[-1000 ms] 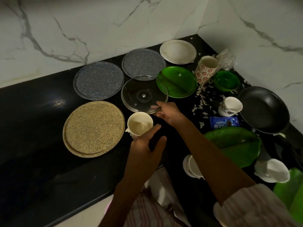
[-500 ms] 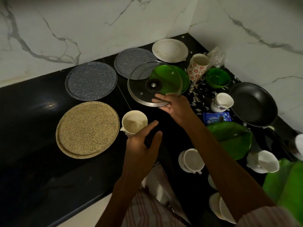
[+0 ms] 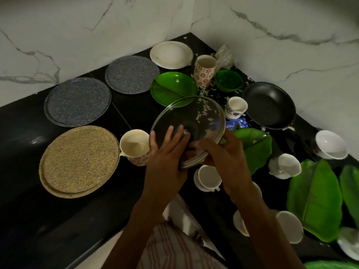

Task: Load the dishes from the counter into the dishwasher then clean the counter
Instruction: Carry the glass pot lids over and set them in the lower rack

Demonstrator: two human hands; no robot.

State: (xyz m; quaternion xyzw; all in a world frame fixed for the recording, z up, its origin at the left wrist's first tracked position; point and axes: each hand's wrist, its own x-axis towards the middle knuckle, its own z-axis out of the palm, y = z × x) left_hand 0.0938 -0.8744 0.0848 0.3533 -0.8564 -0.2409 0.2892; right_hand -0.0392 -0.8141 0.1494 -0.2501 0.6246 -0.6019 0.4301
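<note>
Head view: black corner counter (image 3: 81,220), marble walls. The glass lid (image 3: 192,121) is lifted and tilted above the cups. The left hand (image 3: 165,162) lies flat, fingers spread, on the glass; the right hand (image 3: 225,158) grips the rim. Risk: smooth glass slipping onto crockery. Count: two grey plates, one beige, one white; one frying pan (image 3: 269,105).

2 grey plates (image 3: 77,101), 1 pan (image 3: 269,105)

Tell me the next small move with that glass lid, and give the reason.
Probably lift the glass lid clear and carry it toward the dishwasher, which is out of view. Both the left hand and the right hand hold it, tilted, above the counter, with cups close beneath.
</note>
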